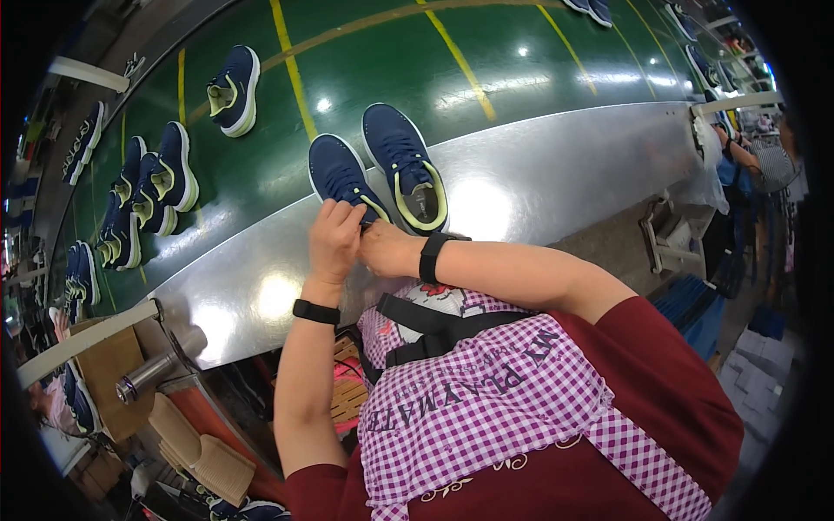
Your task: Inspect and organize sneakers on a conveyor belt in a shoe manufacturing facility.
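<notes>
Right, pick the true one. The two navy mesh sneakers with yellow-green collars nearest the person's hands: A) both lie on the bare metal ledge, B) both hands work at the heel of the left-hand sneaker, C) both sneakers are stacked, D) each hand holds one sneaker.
B: the left hand and right hand meet at the heel of the left-hand navy mesh sneaker, while the second navy sneaker sits untouched beside it.

At the lower left, below the metal ledge, stood flat tan cardboard pieces (204, 460), stacked and leaning together. At the right edge lay a pile of pale grey-white boxes (754, 369), with blue ones (695, 308) just above. No screens or signs showed.
</notes>
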Motion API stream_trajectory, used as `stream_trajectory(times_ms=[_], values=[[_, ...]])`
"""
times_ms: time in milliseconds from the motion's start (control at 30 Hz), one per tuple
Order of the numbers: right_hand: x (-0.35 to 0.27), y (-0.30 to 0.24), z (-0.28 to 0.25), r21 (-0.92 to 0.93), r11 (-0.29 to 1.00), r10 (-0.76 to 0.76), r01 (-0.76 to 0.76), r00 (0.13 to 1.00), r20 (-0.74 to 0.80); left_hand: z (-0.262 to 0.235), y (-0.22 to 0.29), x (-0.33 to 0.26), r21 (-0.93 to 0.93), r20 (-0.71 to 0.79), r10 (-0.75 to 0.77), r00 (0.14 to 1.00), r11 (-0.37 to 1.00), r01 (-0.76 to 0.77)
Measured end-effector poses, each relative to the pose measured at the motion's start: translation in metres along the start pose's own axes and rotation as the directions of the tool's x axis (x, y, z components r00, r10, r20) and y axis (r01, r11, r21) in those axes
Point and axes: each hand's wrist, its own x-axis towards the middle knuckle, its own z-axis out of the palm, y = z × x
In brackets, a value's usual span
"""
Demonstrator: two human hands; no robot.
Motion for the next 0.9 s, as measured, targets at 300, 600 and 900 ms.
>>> stream_trajectory(times_ms=[300,600,900], values=[[-0.003,-0.005,-0.001,0.069,0.996,0.061,-0.063,0.998,0.032,-0.007,0.012,0.012,0.109,0.217,0.112,0.97,0.984,-0.139],[-0.081,0.013,-0.06,0.142,0.971,0.229,-0.191,0.909,-0.349,-0.012,0.048,0.016,-0.289,-0.091,-0.253,0.963,0.932,0.218],[-0.042,0.046,-0.006,-0.032,0.979,0.195,-0.203,0.968,-0.157,0.048,0.042,0.055,0.192,0.169,0.082,0.982,0.975,-0.114]])
